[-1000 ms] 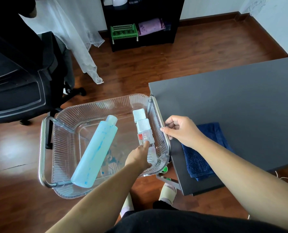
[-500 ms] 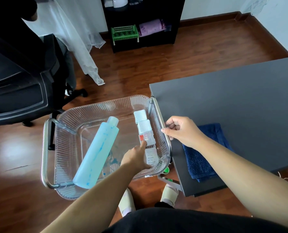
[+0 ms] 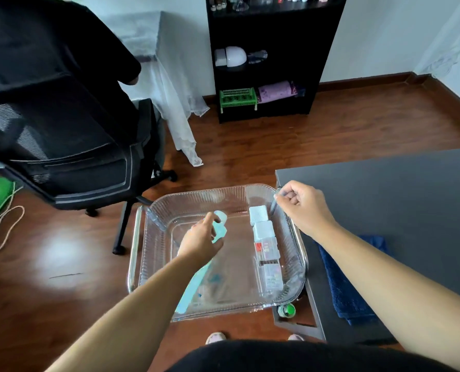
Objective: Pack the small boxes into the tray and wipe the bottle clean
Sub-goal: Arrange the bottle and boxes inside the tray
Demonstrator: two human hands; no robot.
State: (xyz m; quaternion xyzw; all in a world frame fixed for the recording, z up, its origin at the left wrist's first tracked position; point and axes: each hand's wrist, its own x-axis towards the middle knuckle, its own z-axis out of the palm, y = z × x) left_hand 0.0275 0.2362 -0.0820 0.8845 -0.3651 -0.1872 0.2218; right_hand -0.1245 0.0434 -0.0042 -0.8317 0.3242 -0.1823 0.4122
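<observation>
While the right hand (image 3: 301,208) curls round the handle of the clear ribbed tray (image 3: 153,253), the left hand (image 3: 200,238) closes its fingers on the pale blue bottle (image 3: 220,230) lying inside, near its cap. Hand and forearm hide its middle; its base is blurred. Cap pointing away from the person, it lies lengthwise, left of the row of small boxes (image 3: 263,237).

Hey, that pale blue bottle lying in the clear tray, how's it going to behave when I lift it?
The bottle is round and lies on its side in the tray, so it may roll if nudged. It looks smeared with blue, so it could be slippery; hold it firmly. It seems to be translucent plastic, so it's probably light and not fragile.
</observation>
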